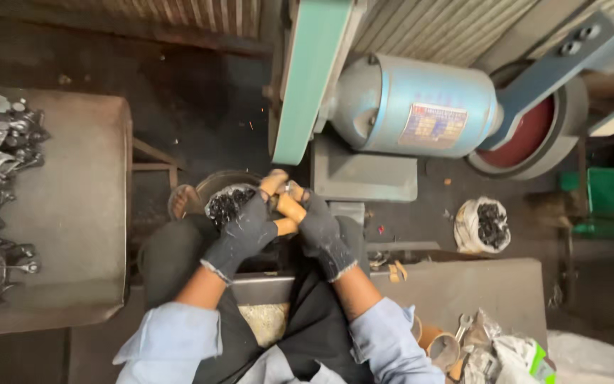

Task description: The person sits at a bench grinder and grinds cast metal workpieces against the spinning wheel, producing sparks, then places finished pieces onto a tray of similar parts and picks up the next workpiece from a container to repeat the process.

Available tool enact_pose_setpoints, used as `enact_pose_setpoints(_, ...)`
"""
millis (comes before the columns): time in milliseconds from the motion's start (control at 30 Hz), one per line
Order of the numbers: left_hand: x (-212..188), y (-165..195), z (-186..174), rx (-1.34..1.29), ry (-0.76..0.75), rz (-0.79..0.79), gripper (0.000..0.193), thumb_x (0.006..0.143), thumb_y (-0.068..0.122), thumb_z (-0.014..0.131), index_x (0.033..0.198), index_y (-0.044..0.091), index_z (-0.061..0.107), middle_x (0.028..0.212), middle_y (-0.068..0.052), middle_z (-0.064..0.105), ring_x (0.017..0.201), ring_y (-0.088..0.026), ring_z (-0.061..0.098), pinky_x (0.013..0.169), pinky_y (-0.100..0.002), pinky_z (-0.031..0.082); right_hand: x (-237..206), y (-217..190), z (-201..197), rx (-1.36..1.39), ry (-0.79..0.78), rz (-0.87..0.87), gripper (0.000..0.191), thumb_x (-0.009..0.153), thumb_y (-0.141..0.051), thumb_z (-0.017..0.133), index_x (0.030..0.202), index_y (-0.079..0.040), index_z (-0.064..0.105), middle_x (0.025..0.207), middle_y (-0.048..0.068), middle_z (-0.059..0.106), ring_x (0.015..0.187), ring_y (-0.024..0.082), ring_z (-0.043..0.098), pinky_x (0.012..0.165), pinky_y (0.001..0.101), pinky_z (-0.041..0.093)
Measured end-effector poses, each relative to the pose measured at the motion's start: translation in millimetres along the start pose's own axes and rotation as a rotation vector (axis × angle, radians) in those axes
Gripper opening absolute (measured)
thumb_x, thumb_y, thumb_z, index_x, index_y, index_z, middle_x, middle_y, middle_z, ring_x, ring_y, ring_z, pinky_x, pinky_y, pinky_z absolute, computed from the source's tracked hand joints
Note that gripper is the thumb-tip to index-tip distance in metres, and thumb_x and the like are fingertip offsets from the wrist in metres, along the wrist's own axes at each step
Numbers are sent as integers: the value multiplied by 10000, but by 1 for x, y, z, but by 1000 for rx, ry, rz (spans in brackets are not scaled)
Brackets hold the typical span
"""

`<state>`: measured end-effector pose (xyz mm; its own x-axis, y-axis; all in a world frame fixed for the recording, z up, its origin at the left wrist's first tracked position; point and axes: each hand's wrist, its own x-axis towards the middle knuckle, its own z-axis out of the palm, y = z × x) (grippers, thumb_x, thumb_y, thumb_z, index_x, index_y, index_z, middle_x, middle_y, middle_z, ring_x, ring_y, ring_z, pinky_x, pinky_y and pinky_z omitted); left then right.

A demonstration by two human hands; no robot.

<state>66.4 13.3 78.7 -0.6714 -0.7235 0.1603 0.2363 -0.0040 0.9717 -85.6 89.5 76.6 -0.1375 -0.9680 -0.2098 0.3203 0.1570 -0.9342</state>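
Under the green belt (pixel 312 78), both gloved hands, left (pixel 244 231) and right (pixel 319 227), close tight around a small metal part (pixel 287 189), pinched between orange-taped fingertips (pixel 291 208).

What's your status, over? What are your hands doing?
Left hand and right hand, both gloved, pinch a small metal part together. Part sits just under the green belt; a few sparks nearby. Nothing between part and belt.
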Motion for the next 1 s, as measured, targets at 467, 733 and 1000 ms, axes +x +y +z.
enact_pose_setpoints(467, 8, -42, -24, 5, 7, -481, 306, 902, 201, 580, 1028, -65, 662, 850, -192, 720, 715, -245, 689, 623, -359, 542, 39, 1, -5, -116, 363, 444, 340, 1079, -236, 565, 1383, -97, 625, 938, 167, 649, 762, 269, 567, 624, 405, 447)
enact_pose_setpoints(733, 39, -48, 25, -932, 157, -529, 318, 951, 276, 542, 1073, 27, 698, 878, -122, 752, 686, -178, 709, 614, -321, 587, 52, -1, -8, 462, 288, 150, 325, 1057, -303, 532, 1224, -34, 605, 919, 79, 676, 747, 181, 647, 638, 323, 550)
enact_pose_setpoints(1000, -4, 35, -50, 643, 41, -334, 505, 858, 412, 760, 1253, 111, 667, 992, -131, 765, 912, -306, 710, 730, -435, 539, 7, -7, 2, 30, 490, 21, 312, 1037, -285, 666, 1237, -60, 584, 1093, 37, 676, 1056, 158, 643, 852, 303, 514)
